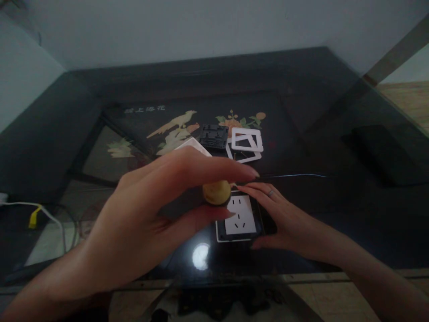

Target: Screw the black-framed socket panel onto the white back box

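Note:
My left hand is closed, thumb and forefinger around what looks like a screwdriver. Only its round yellow handle end shows, and its shaft and tip are hidden. Just below and to the right lies a wall socket, with a white face and a dark surround. My right hand, with a ring on one finger, steadies the socket from its right side, fingers at the top edge and thumb near the bottom corner. Behind lie two white cover frames, overlapping, with small screws inside their opening.
A dark square plastic part lies behind my left hand, beside a partly hidden white piece. The dark glass-topped table has a bird and flower picture. A white cable with a yellow tag is at left, and a dark flat object at right.

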Action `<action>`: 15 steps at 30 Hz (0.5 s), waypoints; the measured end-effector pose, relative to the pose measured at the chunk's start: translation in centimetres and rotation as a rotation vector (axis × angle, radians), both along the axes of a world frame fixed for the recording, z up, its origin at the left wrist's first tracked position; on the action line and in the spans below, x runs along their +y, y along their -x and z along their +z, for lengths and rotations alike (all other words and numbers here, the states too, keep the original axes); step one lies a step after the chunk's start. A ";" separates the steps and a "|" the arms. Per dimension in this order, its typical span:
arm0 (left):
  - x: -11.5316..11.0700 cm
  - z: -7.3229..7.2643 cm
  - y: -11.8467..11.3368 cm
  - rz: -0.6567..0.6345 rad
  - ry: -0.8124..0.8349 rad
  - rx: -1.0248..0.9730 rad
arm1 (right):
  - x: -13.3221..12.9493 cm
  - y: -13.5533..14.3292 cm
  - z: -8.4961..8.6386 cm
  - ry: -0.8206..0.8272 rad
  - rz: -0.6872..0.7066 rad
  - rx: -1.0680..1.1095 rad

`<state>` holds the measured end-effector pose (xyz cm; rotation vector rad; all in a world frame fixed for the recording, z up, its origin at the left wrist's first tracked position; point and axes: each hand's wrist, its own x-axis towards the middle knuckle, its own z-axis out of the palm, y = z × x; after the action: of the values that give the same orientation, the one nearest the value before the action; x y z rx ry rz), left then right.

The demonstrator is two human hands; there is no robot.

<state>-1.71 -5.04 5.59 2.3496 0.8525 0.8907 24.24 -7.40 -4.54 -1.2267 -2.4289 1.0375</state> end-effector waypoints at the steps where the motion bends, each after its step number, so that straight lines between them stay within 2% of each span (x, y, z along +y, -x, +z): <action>1: -0.1 0.3 0.1 -0.009 0.032 0.043 | 0.0 0.0 0.0 0.000 0.000 0.003; 5: -0.5 0.7 0.2 -0.002 0.048 0.080 | 0.0 0.1 0.0 0.010 0.001 0.011; 10: -0.4 -0.4 -0.7 0.088 -0.161 -0.054 | 0.0 0.1 0.1 0.027 0.000 0.009; 13: -0.3 -0.3 -0.4 0.097 -0.047 -0.020 | 0.0 0.1 0.1 0.027 -0.003 0.016; 15: -0.3 0.2 0.0 0.052 0.054 0.049 | 0.0 0.1 0.0 0.026 -0.006 0.019</action>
<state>-1.68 -5.38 5.80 2.3209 0.9496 0.8242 24.16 -7.43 -4.50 -1.2260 -2.4028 1.0780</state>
